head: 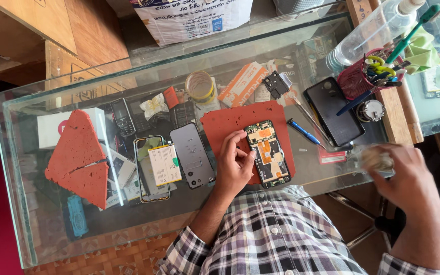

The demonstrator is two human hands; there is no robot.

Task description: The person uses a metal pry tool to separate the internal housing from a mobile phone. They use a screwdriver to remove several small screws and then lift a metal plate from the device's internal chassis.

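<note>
Item: opened phone [268, 153], back cover off, circuit boards exposed, lying on the red mat [222, 124] at the near edge of the glass table [21, 168].
Handling: judged light, stiff and fragile; best taken by the outer frame edges, clear of the boards and flex strips.
Left hand [234, 163]: resting on the mat, fingertips touching the phone's left edge, steadying rather than gripping.
Right hand [408, 186]: raised off the table's right end, blurred, closed on a small pale object [376, 159] of unclear kind.
Nearby: blue screwdriver [303, 132] just right of the mat.
</note>
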